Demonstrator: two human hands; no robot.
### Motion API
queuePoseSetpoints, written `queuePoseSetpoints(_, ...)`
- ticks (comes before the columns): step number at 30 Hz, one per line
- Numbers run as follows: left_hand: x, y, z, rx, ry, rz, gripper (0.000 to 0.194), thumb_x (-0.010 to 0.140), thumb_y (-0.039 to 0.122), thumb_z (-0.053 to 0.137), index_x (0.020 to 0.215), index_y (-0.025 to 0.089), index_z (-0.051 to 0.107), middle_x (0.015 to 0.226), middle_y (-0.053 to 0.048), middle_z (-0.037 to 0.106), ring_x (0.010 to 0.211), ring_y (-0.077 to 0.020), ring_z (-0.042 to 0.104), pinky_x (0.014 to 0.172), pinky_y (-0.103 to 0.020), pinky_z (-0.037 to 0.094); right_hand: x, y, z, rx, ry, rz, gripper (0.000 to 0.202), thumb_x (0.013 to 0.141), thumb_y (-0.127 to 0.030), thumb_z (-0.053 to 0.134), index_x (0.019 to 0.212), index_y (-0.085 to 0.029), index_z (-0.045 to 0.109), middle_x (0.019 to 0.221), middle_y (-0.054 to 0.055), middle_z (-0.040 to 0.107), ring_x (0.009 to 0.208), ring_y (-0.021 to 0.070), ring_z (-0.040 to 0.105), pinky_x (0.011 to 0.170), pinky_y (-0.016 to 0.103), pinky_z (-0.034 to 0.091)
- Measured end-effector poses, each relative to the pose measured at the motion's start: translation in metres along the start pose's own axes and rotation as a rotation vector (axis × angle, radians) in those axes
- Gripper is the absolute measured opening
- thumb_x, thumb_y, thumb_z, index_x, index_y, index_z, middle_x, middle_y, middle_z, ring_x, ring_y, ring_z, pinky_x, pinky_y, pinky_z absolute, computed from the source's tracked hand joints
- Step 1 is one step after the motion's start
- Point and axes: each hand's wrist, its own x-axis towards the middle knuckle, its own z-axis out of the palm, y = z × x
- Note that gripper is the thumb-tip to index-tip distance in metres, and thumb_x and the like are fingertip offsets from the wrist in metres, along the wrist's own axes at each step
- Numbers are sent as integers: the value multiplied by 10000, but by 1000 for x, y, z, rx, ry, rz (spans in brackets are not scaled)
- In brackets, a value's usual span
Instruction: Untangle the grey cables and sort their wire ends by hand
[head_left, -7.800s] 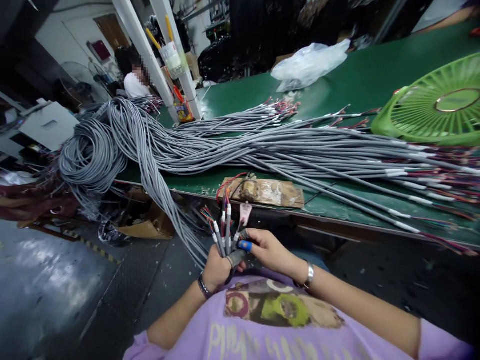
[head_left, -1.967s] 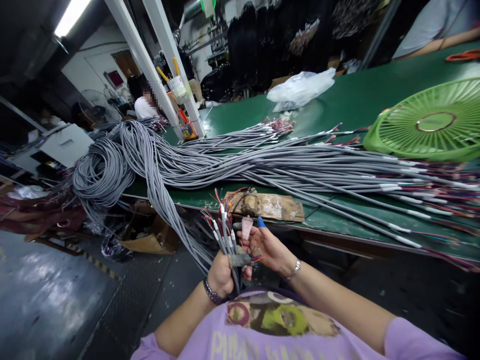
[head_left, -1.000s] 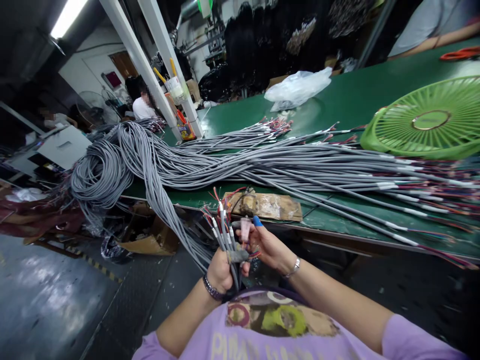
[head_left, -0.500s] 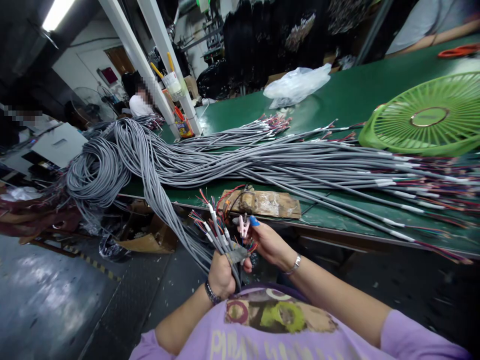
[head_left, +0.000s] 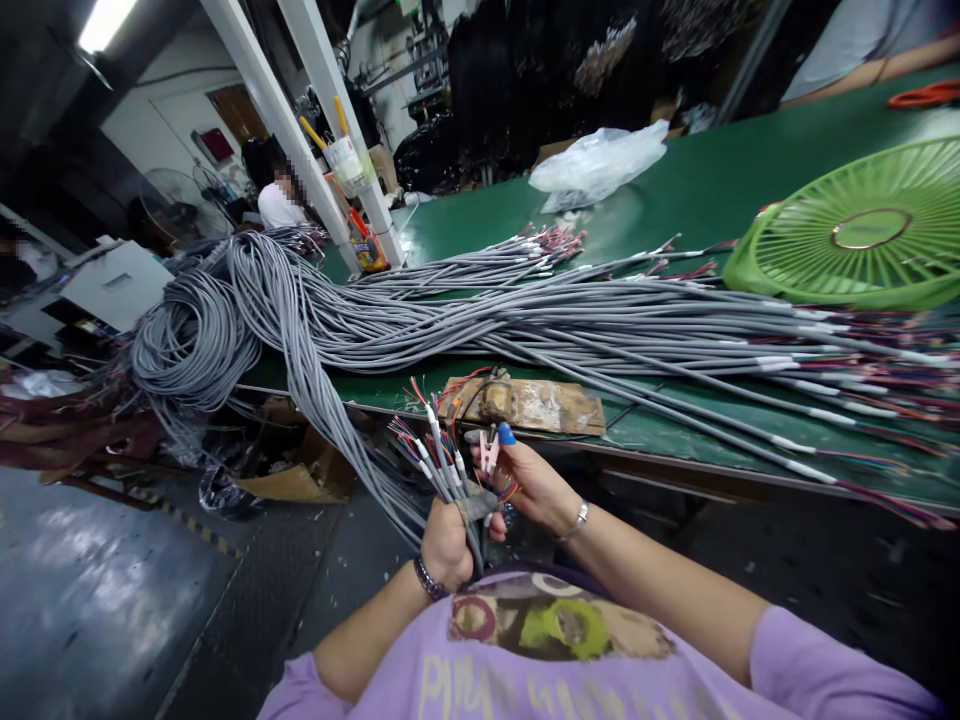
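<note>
My left hand (head_left: 448,548) is closed round a bundle of grey cables (head_left: 448,482), just in front of the table edge. White sleeves and thin coloured wires fan out from the upper cable ends, and a grey band wraps the bundle by my fingers. My right hand (head_left: 538,488) is closed at the fingertips on a small pink clip (head_left: 489,454); a blue cover sits on one fingertip. Thin coloured wires hang between the two hands, partly hidden by the fingers. Behind the clip, a wooden board (head_left: 555,406) with a worn block lies along the table edge.
Long grey cables (head_left: 420,330) spread across the green table (head_left: 712,180), coiled at the left. A green fan (head_left: 870,230) stands at the right, a plastic bag (head_left: 596,168) at the back. White posts (head_left: 334,110) rise from the table. Below sits a cardboard box (head_left: 300,480). Other people sit farther off.
Both hands stay close together with the same grip. My left hand and the cable ends have shifted slightly right; my right wrist has moved slightly left and up.
</note>
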Motion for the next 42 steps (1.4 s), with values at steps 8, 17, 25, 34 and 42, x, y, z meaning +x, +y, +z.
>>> queuePoseSetpoints(8, -12, 0, -5, 39, -33, 65, 175, 594, 274, 672, 560, 116, 605, 430, -27, 555, 456, -151, 564, 511, -276, 475, -13, -4, -8, 14, -158, 99, 320, 774, -495, 627, 815, -178, 643, 785, 41, 670, 626, 115, 565, 609, 253, 465)
queuePoseSetpoints(17, -12, -2, -3, 25, -19, 118, 184, 605, 285, 681, 566, 120, 612, 441, -23, 559, 486, -151, 581, 548, -278, 486, -15, -2, -6, -114, -124, -63, 299, 743, -452, 679, 813, -161, 666, 747, 43, 659, 614, 118, 533, 581, 251, 418)
queuePoseSetpoints(25, -5, 2, 1, -61, -2, 62, 209, 592, 313, 699, 635, 128, 612, 453, -7, 560, 486, -143, 577, 542, -273, 484, -3, 5, -6, -71, -81, -37, 392, 729, -545, 654, 801, -160, 663, 748, 50, 671, 608, 131, 554, 591, 269, 431)
queuePoseSetpoints(34, -2, -6, -4, -19, 38, 23, 211, 571, 295, 710, 596, 110, 612, 454, -21, 562, 496, -152, 586, 537, -274, 483, 1, 5, -5, 93, -29, 47, 279, 757, -442, 675, 786, -165, 659, 694, 20, 665, 597, 114, 576, 598, 242, 460)
queuePoseSetpoints(42, -6, -7, -6, -37, 17, 89, 162, 609, 269, 681, 614, 124, 608, 460, -13, 568, 495, -147, 581, 532, -265, 472, -3, 2, 1, 92, -7, 58, 273, 755, -439, 682, 768, -166, 672, 671, 9, 667, 638, 104, 599, 615, 218, 479)
